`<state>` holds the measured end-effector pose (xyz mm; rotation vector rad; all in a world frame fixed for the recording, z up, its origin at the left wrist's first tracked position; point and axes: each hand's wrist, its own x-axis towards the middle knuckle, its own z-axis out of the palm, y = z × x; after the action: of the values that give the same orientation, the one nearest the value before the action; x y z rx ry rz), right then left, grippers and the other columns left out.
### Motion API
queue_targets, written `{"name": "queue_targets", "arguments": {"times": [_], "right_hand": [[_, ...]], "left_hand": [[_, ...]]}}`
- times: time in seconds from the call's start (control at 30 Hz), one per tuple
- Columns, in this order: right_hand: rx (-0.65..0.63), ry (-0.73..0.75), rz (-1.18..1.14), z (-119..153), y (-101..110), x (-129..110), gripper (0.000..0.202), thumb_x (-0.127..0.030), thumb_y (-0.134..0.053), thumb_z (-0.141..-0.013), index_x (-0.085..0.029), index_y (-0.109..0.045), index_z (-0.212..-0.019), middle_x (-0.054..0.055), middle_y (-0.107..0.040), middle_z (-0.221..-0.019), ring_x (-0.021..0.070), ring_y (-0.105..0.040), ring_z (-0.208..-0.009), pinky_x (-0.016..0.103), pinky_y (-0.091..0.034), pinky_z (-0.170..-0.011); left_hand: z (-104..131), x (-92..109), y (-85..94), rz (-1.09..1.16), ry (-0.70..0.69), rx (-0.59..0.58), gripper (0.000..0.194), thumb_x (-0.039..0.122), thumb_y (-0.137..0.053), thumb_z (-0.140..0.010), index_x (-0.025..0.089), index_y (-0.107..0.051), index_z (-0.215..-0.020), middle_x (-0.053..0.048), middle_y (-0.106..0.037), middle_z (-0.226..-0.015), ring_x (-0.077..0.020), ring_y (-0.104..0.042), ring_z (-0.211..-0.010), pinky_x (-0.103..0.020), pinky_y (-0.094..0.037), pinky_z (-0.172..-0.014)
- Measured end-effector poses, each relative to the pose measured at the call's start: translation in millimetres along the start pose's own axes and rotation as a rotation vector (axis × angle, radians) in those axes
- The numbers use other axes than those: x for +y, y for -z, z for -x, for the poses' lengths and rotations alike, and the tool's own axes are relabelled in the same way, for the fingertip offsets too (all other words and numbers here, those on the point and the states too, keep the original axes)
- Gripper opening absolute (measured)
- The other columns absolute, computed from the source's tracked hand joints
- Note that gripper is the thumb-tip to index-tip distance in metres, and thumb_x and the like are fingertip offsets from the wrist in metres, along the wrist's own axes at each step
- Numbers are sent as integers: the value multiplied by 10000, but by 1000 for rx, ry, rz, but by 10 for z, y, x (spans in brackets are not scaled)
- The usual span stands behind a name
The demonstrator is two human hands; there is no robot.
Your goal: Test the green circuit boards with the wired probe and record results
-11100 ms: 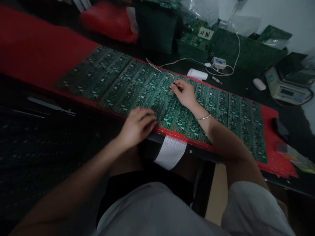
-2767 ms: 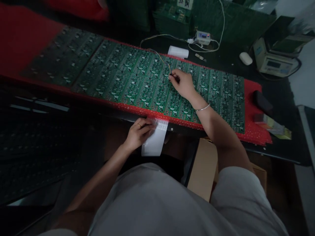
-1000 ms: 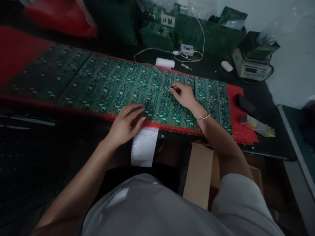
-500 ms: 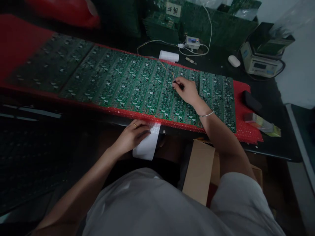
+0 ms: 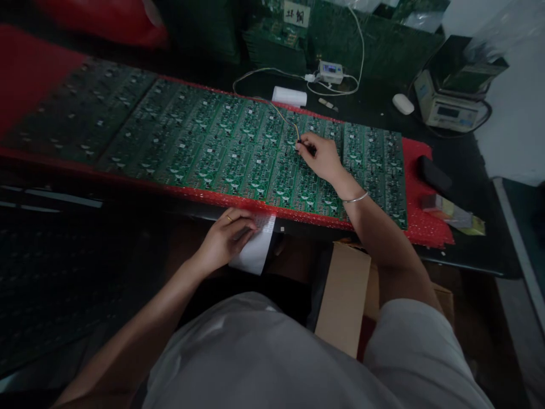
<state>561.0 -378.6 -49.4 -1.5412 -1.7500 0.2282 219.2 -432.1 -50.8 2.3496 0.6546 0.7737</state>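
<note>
Green circuit boards (image 5: pixel 238 153) lie in joined panels, in rows along the bench. My right hand (image 5: pixel 321 156) is over the boards, its thumb and fingers closed on a small black wired connector (image 5: pixel 300 143). Thin wires (image 5: pixel 286 116) run from it toward the back. Whether the connector touches a board is hidden by my fingers. At the bench's front edge hangs a white label sheet (image 5: pixel 252 255) with rows of small labels near its top. My left hand (image 5: pixel 227 236) is at this sheet, fingertips pinched together over it; anything between them is too small to make out.
Red bubble wrap (image 5: pixel 417 193) lies under the boards. Behind are a small meter box (image 5: pixel 331 72) with a cable, a white paper roll (image 5: pixel 289 96), a white mouse (image 5: pixel 403 104) and a scale (image 5: pixel 447 111). A black phone-like object (image 5: pixel 434 173) lies right. Below is an open cardboard box (image 5: pixel 344 295).
The fingers of my left hand have drawn together and slid slightly left over the label sheet. My right hand stays at about the same spot on the boards with the connector.
</note>
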Motion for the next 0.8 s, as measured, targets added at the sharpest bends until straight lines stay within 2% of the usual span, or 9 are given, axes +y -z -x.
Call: {"name": "queue_targets", "arguments": {"times": [0.07, 0.17, 0.27, 0.37, 0.43, 0.53, 0.67, 0.8], "right_hand": [[-2, 10, -3, -1, 1, 5, 250, -469, -556, -1038, -251, -657, -968, 29, -681, -814, 202, -637, -785, 360, -498, -782], [-1, 17, -2, -2, 7, -1, 220, -440, -554, -1036, -252, -647, -970, 29, -683, -823, 203, -651, -801, 363, -509, -791], [8, 8, 15, 0, 9, -23, 208, -430, -569, -1024, -251, -641, -947, 25, -686, -818, 199, -654, -798, 361, -519, -793], [41, -15, -51, 3, -1, -37, 235, -450, -572, -1018, -240, -626, -927, 28, -693, -827, 191, -668, -785, 354, -534, -789], [77, -31, -158, -1, -12, -33, 273, -486, -555, -1023, -232, -615, -942, 34, -702, -845, 184, -688, -786, 347, -552, -791], [106, -57, -254, -14, -24, -16, 345, -558, -544, -1021, -226, -606, -950, 43, -714, -874, 175, -707, -798, 342, -573, -809], [99, -88, -245, -23, -26, 1, 370, -585, -548, -1021, -227, -616, -951, 46, -718, -895, 174, -711, -813, 347, -591, -832], [77, -84, -208, -20, -44, 15, 351, -561, -528, -1039, -231, -621, -965, 50, -711, -900, 186, -725, -852, 355, -601, -838]], "left_hand": [[-228, 69, 87, -8, 23, -2, 150, 279, -609, -1004, 235, -727, -922, -61, -719, -1026, -200, -675, -971, -373, -560, -919], [-758, 48, 144, -65, 48, -24, 180, 310, -590, -985, 233, -737, -914, -70, -719, -1109, -230, -663, -1097, -427, -520, -1060], [-1325, -140, 78, -95, 56, -110, 161, 305, -614, -918, 217, -740, -870, -85, -725, -1124, -254, -658, -1130, -445, -497, -1105], [-1706, -367, -32, -138, 65, -231, 155, 288, -613, -855, 217, -742, -808, -83, -749, -1023, -261, -675, -1049, -449, -512, -1076], [-1821, -474, -82, -159, 51, -282, 164, 275, -593, -834, 222, -740, -782, -80, -756, -954, -260, -683, -1003, -444, -524, -1051], [-1863, -548, -109, -183, 29, -309, 173, 278, -582, -816, 231, -743, -772, -82, -761, -918, -270, -685, -999, -444, -536, -1026], [-1867, -556, -129, -216, 22, -314, 172, 283, -583, -815, 233, -742, -773, -80, -764, -930, -272, -677, -1003, -456, -541, -1026], [-1850, -505, -155, -255, 32, -266, 148, 247, -590, -806, 220, -728, -760, -78, -748, -907, -282, -668, -1055, -470, -516, -1083]]}}
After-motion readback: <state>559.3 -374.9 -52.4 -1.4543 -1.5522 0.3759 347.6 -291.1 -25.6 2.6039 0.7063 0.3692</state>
